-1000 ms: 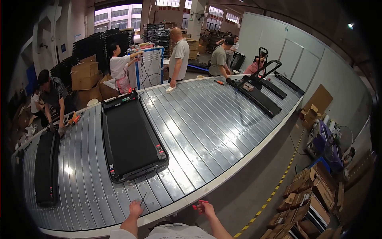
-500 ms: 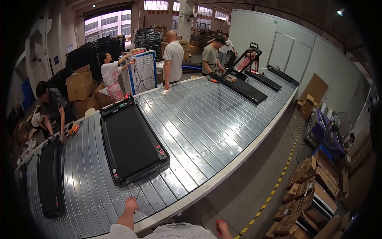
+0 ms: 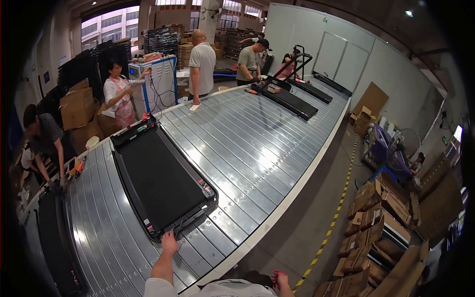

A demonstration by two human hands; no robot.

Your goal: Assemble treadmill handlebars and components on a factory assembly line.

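My left hand (image 3: pixel 169 243) grips the treadmill (image 3: pixel 161 180) end; fingers could pinch against the slatted counter (image 3: pixel 257 148). My right hand (image 3: pixel 282 281) seems clenched on something red.

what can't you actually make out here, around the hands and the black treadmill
Head view only:
- Right hand: low at the frame edge, holding something small and red; too small to identify.
- Left hand: at the near end of the black treadmill; grip or mere touch unclear.
- Second treadmill: cut off by the dark fisheye rim.
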